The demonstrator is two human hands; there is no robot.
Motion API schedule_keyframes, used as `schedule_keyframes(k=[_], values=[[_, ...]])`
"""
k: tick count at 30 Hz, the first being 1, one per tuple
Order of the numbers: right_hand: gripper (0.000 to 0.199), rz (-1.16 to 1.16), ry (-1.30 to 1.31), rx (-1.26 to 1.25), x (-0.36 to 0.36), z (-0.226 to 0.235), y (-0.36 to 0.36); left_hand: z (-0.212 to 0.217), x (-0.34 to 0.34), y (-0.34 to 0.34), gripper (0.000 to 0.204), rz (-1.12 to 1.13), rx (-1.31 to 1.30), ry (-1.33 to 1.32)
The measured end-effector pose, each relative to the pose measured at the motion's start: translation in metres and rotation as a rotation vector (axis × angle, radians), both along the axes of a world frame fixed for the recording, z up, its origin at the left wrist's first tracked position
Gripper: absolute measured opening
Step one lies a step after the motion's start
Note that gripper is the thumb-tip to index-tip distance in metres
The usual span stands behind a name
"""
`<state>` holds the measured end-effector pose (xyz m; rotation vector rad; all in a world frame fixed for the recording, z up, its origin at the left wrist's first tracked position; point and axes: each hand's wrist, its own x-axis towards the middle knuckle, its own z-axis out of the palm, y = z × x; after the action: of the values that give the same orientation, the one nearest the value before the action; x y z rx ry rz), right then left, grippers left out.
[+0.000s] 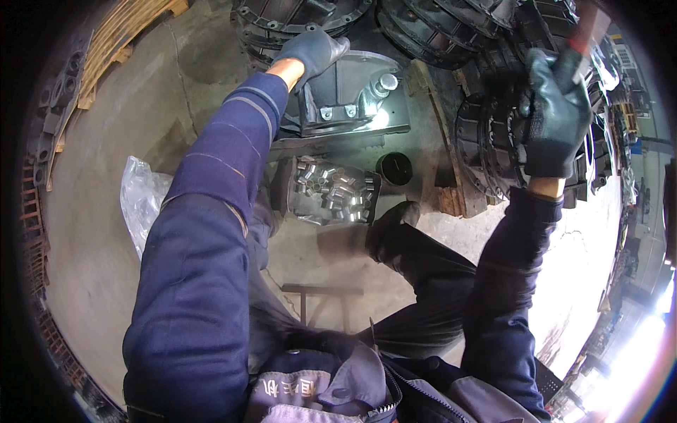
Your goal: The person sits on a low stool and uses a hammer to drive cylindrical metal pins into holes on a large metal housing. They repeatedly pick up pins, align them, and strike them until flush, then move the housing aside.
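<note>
A dark cast metal housing (335,88) stands upright ahead of me, with a bright round metal plug or pin (387,82) jutting from its right side. My left hand (310,53), in a grey glove, grips the housing's upper left edge; part of the fingers is hidden. Raised at the far right, my right hand (557,116) in a black glove is closed around a hammer (582,46) with a red section near its blurred head. Below the housing, an open bag or box (281,187) holds several short shiny metal sleeves (335,194).
A round black container (395,169) sits beside the sleeves. Large ribbed black castings (444,28) crowd the back and right, near a wooden pallet (455,180). Clear plastic sheeting (141,197) lies left. A T-shaped metal piece (321,290) is between my legs.
</note>
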<state>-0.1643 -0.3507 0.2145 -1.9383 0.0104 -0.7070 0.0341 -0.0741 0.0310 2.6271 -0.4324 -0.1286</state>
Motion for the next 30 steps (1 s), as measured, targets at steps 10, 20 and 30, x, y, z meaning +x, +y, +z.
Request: schedule_keyframes(k=[10, 20, 30], values=[[0.039, 0.046, 0.608, -0.713, 0.0, -0.083, -0.017, 0.007, -0.01, -0.001, 0.069, -0.023, 0.006, 0.076], [0.024, -0.111, 0.292, -0.426, 0.001, -0.111, 0.021, 0.014, -0.01, -0.002, 0.066, -0.035, 0.031, 0.05], [0.032, -0.192, 0.403, -0.386, 0.033, -0.004, -0.06, 0.018, -0.013, -0.002, 0.064, -0.015, 0.115, 0.153]])
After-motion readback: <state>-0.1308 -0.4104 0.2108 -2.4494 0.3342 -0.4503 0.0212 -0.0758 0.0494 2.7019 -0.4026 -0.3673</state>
